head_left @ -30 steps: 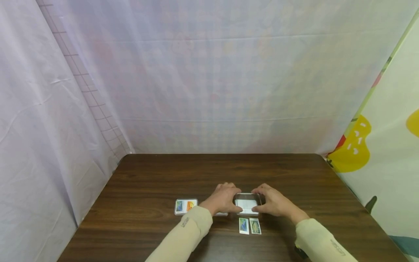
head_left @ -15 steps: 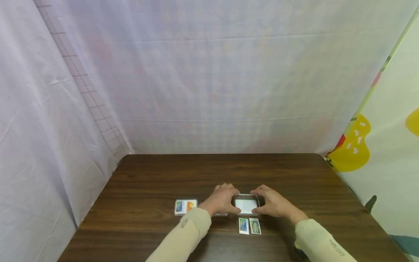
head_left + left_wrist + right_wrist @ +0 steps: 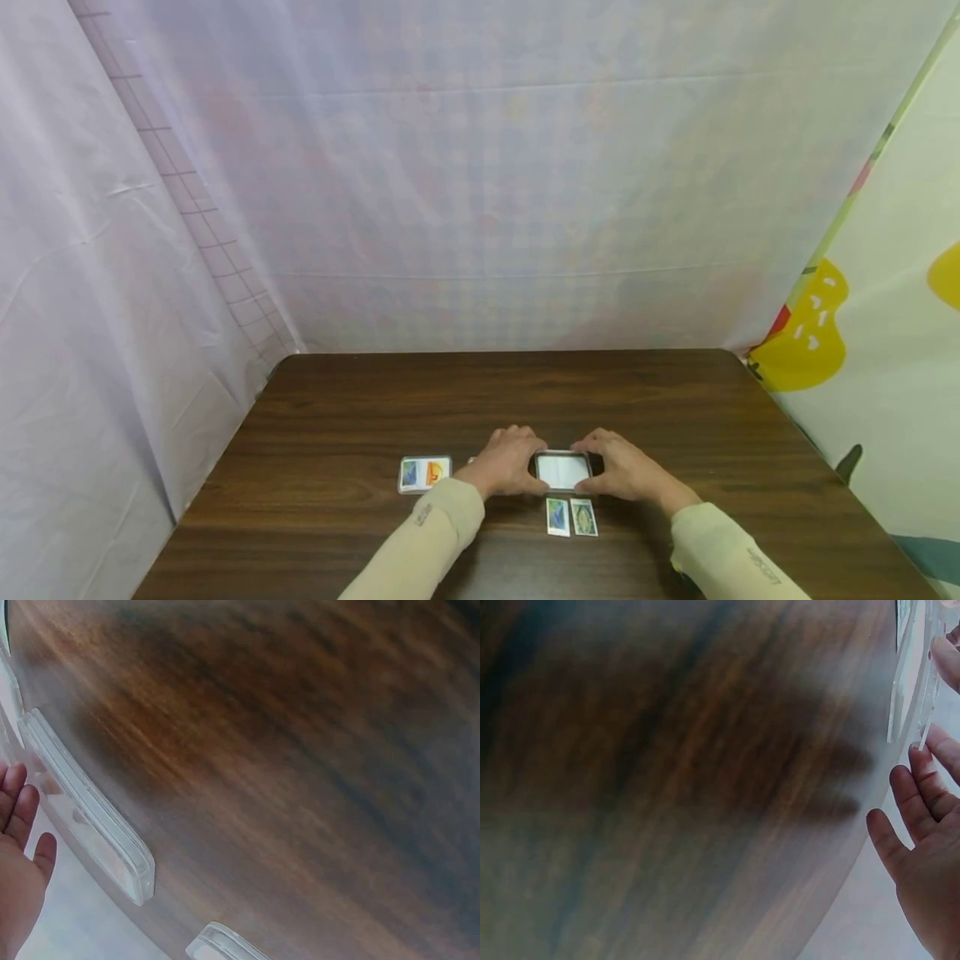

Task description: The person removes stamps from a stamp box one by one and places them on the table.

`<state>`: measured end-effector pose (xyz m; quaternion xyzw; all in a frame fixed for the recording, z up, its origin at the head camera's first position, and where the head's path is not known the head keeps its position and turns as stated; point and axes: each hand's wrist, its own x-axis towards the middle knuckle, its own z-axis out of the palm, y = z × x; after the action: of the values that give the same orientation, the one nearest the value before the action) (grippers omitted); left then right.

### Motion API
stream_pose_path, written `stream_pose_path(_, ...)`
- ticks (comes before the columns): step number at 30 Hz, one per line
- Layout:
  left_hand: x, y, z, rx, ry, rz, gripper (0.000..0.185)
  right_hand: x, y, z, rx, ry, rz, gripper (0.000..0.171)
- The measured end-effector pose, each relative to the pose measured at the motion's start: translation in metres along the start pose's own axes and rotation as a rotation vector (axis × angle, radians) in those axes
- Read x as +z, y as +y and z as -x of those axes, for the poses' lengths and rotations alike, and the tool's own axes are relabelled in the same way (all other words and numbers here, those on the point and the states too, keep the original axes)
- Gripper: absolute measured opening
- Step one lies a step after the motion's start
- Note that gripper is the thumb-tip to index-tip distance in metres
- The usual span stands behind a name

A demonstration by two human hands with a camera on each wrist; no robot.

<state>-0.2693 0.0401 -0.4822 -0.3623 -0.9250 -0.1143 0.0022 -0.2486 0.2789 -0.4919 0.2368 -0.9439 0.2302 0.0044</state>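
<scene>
In the head view, my left hand [image 3: 510, 461] and right hand [image 3: 617, 465] grip a clear plastic lid [image 3: 562, 452] by its two ends, thumbs nearer me. Beneath the lid is a white-bottomed box [image 3: 564, 472], lined up with it in this view. From the right wrist camera, my fingertips pinch the lid's thin edge [image 3: 928, 712], with a gap to the pale box [image 3: 901, 690] on the table. Just in front of the box lie two small picture cards, one blue-green [image 3: 557, 517] and one with an oval picture [image 3: 583, 517].
Left of my hands sits a clear case [image 3: 425, 474] with a blue and an orange picture card. Another clear case [image 3: 94, 814], mostly hidden behind my left hand in the head view, stands between. The brown wooden table [image 3: 360, 400] runs back to a white curtain [image 3: 487, 208].
Both hands have come down slightly with the lid, and its outline now nearly coincides with the white-bottomed box. The cards and the left case have stayed put.
</scene>
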Motion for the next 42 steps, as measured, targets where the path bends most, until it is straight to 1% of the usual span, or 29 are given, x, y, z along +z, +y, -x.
stream_pose_path(5,0.0041,-0.0012,-0.0019,0.002,0.001,-0.010,0.056,0.0029,0.0026,-0.0002,0.008,-0.006,0.002,0.063)
stream_pose_path(13,0.0068,-0.0009,-0.0035,-0.011,-0.024,-0.011,0.059,0.0043,0.0026,0.0006,0.009,-0.010,0.014,0.064)
stream_pose_path(20,0.0088,-0.0007,-0.0037,0.001,-0.009,-0.025,0.058,0.0041,0.0019,0.0005,0.015,-0.014,0.026,0.065)
stream_pose_path(31,0.0098,0.0000,-0.0037,-0.003,-0.017,-0.035,0.061,0.0050,0.0009,-0.0003,0.039,-0.016,0.052,0.064)
stream_pose_path(42,0.0081,0.0003,-0.0029,-0.027,-0.062,-0.018,0.062,0.0068,-0.0025,-0.0029,0.051,-0.015,0.068,0.061)
